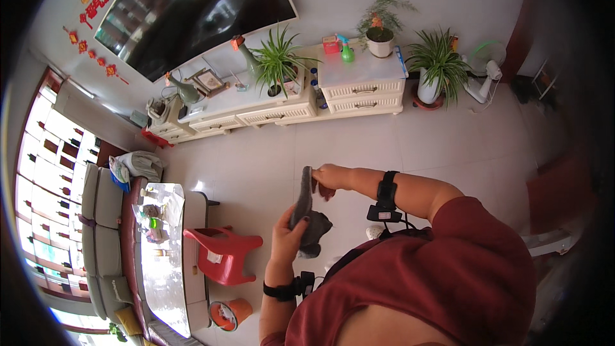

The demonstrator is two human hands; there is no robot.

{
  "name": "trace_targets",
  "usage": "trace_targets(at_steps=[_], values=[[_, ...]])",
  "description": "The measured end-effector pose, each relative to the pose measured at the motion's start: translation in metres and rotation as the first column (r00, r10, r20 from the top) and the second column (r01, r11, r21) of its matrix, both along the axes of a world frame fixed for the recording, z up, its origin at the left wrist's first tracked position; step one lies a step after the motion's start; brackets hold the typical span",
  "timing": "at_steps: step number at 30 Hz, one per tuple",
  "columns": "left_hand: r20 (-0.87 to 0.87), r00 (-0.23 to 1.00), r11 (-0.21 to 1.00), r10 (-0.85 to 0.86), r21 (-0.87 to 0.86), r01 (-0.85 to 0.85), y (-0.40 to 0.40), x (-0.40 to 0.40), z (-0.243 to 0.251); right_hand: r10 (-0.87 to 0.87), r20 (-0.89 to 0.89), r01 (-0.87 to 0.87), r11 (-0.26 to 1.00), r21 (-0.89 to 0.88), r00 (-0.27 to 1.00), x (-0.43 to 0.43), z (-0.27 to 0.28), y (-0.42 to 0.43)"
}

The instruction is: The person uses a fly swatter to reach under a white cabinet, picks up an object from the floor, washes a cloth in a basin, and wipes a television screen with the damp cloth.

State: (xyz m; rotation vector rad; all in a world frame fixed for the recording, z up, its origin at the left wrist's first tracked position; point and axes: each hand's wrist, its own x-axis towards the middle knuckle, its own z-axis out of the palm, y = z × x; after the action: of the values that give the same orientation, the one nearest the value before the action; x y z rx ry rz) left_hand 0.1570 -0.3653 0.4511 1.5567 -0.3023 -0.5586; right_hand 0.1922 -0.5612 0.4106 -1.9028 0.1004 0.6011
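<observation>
A dark grey cloth item [312, 230], perhaps a knitted or fleece piece, hangs in front of me above the tiled floor. My left hand [288, 235] grips its middle, with the thumb across the fabric. The cloth's narrow upper end reaches up to my right hand [326, 180], whose thumb and forefinger pinch its edge. The lower part of the cloth droops in a bunched fold below my left thumb. Both forearms wear black straps with small devices.
A red plastic stool [223, 254] stands beside a coffee table [166, 269] bearing several small items. Below it is an orange waste bin [230, 315]. A low white TV cabinet [278, 113] with potted plants runs along the wall. A white fan [485, 79] stands at the upper right.
</observation>
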Motion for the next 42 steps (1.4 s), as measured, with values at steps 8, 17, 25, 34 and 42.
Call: trace_targets(at_steps=[8,17,25,34,42], values=[[-0.015,0.864,0.848,-0.503,0.187,0.497,0.009,0.057,0.0,-0.089,-0.067,0.108,0.636,0.764,0.994,0.044,-0.03,0.04],[0.147,0.727,0.741,-0.671,0.166,0.65,0.078,0.157,0.009,-0.241,-0.166,0.247,0.364,0.898,0.956,0.123,0.052,0.08],[-0.181,0.983,0.907,0.021,-0.409,-0.095,0.091,0.232,0.005,-0.199,0.657,-0.058,0.936,0.348,0.727,0.165,0.06,0.158],[-0.276,0.934,0.886,0.228,-0.34,-0.317,0.048,0.281,-0.026,-0.295,-0.419,0.512,0.481,0.711,0.859,0.237,0.022,0.164],[0.424,0.902,0.982,0.08,0.121,-0.144,0.017,0.346,-0.017,-0.229,-0.418,0.437,0.034,0.899,0.879,0.313,-0.001,0.117]])
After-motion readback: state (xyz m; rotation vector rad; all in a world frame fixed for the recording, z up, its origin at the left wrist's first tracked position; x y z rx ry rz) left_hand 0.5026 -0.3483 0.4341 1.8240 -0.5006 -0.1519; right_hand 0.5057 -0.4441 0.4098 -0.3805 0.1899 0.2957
